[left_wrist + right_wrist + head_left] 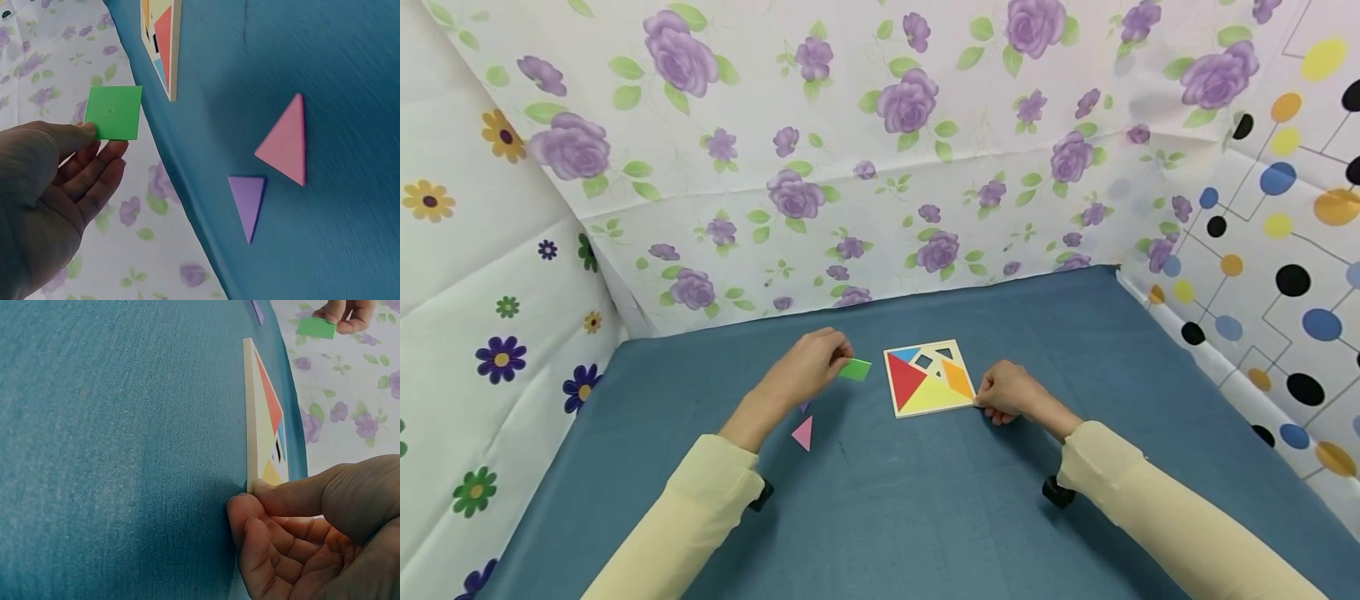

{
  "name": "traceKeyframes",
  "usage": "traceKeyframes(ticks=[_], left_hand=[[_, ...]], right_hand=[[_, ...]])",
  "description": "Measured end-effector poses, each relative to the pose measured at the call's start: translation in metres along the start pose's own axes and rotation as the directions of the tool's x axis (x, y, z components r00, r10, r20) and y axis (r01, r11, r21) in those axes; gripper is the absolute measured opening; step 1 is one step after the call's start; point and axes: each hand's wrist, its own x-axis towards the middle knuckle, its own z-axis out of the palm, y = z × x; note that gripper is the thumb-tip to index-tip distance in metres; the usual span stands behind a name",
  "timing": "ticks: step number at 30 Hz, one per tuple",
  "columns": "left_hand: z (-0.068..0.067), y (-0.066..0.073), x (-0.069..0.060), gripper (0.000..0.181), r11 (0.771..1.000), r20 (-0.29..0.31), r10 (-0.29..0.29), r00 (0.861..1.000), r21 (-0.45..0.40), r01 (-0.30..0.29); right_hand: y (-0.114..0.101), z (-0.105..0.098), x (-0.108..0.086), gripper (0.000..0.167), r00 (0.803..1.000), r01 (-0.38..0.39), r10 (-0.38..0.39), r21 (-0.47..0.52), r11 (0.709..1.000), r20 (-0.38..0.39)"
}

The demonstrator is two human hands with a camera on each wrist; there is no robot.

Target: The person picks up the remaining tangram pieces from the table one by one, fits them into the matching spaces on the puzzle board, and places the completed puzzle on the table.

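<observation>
My left hand [808, 364] pinches a green square tangram piece [114, 112] by one edge, in the air left of the puzzle board. The tangram board [931, 398] lies flat on the blue cloth, with red, yellow, orange and blue pieces in it and several dark open slots near its far right part. At its near right corner my right hand [1011, 392] grips the edge between thumb and fingers; the right wrist view shows the thumb on top. Below the left hand lie a pink triangle [285, 142] and a purple triangle [248, 203], partly hidden in the head view.
A blue cloth [880, 500] covers the table. Behind it hangs a white sheet with purple roses [797, 196]. Flower-print fabric [501, 360] stands at the left side, dotted fabric [1292, 280] at the right.
</observation>
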Motion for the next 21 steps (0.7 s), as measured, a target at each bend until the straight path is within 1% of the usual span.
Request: traceKeyframes(ticks=[6, 12, 18, 21], left_hand=[[0.008, 0.005, 0.011, 0.005, 1.0, 0.002, 0.009, 1.0, -0.015, -0.009], [0.016, 0.009, 0.02, 0.006, 0.999, -0.008, 0.03, 1.0, -0.029, -0.03], [0.025, 0.012, 0.028, 0.01, 0.998, -0.031, 0.059, 0.998, -0.019, -0.06], [0.029, 0.014, 0.032, 0.011, 0.998, -0.027, 0.056, 0.998, -0.009, -0.056]], right_hand=[[0.0, 0.0, 0.001, 0.021, 1.0, -0.017, 0.017, -0.002, 1.0, 0.007], [0.001, 0.001, 0.001, 0.021, 1.0, 0.001, -0.001, -0.004, 1.0, -0.003], [0.002, 0.001, 0.001, 0.02, 1.0, 0.007, -0.007, -0.004, 1.0, -0.007], [0.002, 0.0, 0.0, 0.021, 1.0, 0.009, -0.009, -0.001, 1.0, -0.008]])
